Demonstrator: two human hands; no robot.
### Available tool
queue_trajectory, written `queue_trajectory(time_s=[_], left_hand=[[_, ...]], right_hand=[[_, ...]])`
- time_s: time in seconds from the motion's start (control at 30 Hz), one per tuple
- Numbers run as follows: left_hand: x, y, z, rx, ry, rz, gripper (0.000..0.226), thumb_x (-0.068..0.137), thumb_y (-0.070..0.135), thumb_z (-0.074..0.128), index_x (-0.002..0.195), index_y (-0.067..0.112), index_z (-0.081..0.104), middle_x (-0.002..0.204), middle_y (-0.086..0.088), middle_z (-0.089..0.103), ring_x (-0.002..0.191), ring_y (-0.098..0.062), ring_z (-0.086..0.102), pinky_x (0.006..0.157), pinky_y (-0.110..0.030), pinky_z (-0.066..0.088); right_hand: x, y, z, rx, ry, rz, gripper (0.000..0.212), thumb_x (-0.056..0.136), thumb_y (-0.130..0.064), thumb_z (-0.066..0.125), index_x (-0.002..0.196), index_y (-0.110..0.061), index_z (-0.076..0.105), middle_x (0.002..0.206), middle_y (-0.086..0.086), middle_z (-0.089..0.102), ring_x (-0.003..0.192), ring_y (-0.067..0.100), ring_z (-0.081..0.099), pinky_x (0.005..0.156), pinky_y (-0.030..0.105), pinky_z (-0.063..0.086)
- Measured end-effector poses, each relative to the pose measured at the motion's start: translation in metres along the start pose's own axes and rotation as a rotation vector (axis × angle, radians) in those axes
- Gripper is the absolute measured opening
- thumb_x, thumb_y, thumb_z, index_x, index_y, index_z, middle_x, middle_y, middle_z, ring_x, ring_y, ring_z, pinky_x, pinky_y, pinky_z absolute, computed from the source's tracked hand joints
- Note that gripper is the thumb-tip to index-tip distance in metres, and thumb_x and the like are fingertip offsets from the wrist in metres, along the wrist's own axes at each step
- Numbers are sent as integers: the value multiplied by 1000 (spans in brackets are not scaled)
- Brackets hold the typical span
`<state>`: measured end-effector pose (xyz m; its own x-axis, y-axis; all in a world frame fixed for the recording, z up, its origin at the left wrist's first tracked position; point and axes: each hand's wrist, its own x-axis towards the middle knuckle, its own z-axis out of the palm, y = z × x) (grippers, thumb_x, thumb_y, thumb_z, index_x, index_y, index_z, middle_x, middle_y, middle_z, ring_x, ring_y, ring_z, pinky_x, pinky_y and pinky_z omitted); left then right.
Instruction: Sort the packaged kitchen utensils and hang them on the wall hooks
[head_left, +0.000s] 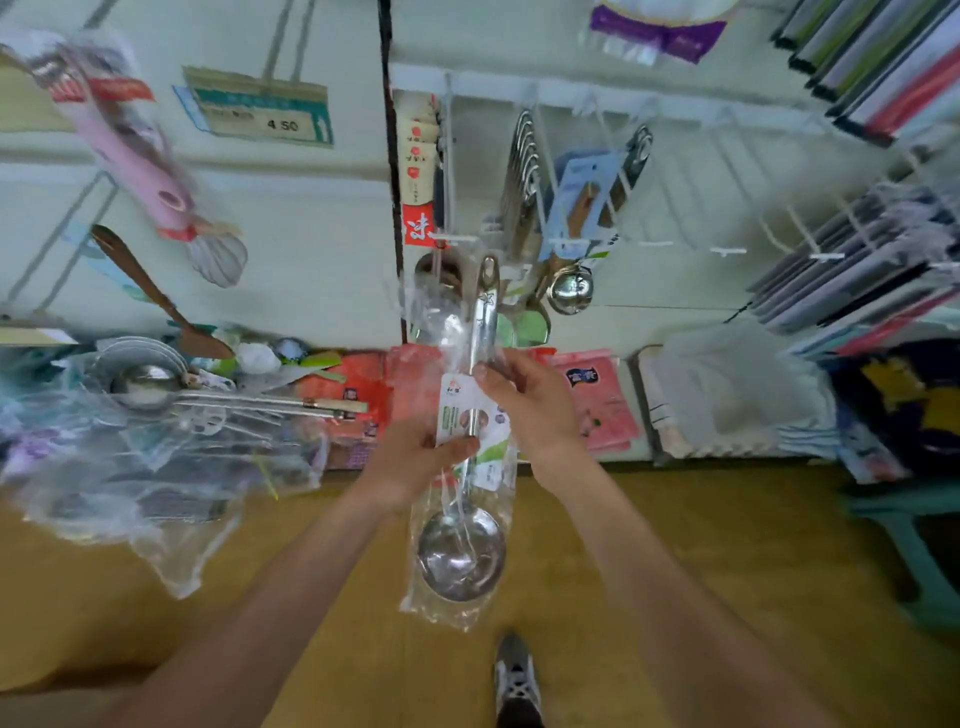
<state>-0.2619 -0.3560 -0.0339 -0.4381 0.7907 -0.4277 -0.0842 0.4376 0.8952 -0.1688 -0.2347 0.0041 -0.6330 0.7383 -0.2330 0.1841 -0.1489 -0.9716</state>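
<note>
While the white wall (311, 260) with its rows of wire hooks (727, 251) fills the upper view, a heap of bagged utensils (156, 415) lies low on the left, and the packaged ladle (467, 457) hangs upright between both hands, just in front of the hooks that already carry steel ladles (571, 288). Its steel body looks stiff and fairly heavy at the bowl (461, 553), which hangs lowest, so the weight pulls downward and the handle top (488, 275) points at the hooks. The clear plastic sleeve (441, 608) is thin, loose and probably slippery; gripping the film alone would likely let the metal slide inside it. A firmer hold is through the sleeve on the handle, at the paper label card (467, 410). The right hand (535, 410) closes its fingers around the handle just above the card, thumb pressing on top. The left hand (415, 462) pinches the card's lower edge, fingers closed on the package.
</note>
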Motion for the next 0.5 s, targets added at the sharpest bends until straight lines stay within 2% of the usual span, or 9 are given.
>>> queue_trajectory(time_s=[0.03,0.1,0.17,0.23,0.33,0.43,0.5], left_hand=[[6,2,15,14,-17,-2,2,87,25,71,88,25,71,79,12,74,71,-6,71,63,-19,52],[15,7,43,17,-29,10,3,87,24,71,89,25,71,78,13,74,72,-3,71,61,-14,51],[25,15,70,44,-45,30,4,87,22,71,90,20,72,77,12,73,68,1,69,58,-12,51],[38,23,92,106,-70,41,10,89,24,69,94,16,73,84,4,75,73,-4,70,69,-25,58],[59,32,119,83,-123,29,14,89,26,69,101,18,72,94,1,76,84,-15,72,83,-39,59],[77,41,145,77,-145,30,14,90,27,67,103,23,71,95,6,75,86,-13,71,82,-34,57],[87,48,158,85,-119,45,12,90,26,67,101,23,72,93,8,75,83,-9,71,79,-27,55]], right_hand=[[0,4,-16,18,18,7,8,90,-11,69,92,-19,71,85,-4,68,76,0,62,69,14,50],[1,12,-45,48,60,22,17,89,-9,70,90,-26,70,87,-5,70,80,4,64,76,19,53],[2,18,-73,46,103,21,17,89,-9,70,96,-25,71,87,-8,72,81,2,66,75,17,51],[5,19,-98,54,133,2,15,89,-8,69,98,-20,71,82,-14,72,78,-3,65,70,12,49],[11,22,-131,53,153,-54,17,90,-4,67,92,-20,71,76,-15,70,75,-2,64,67,12,48],[20,23,-159,69,159,-92,17,92,-5,65,95,-21,71,79,-13,70,79,6,64,74,19,49],[27,22,-175,94,154,-113,17,92,-4,64,98,-18,70,79,-14,69,79,5,64,73,18,49]])
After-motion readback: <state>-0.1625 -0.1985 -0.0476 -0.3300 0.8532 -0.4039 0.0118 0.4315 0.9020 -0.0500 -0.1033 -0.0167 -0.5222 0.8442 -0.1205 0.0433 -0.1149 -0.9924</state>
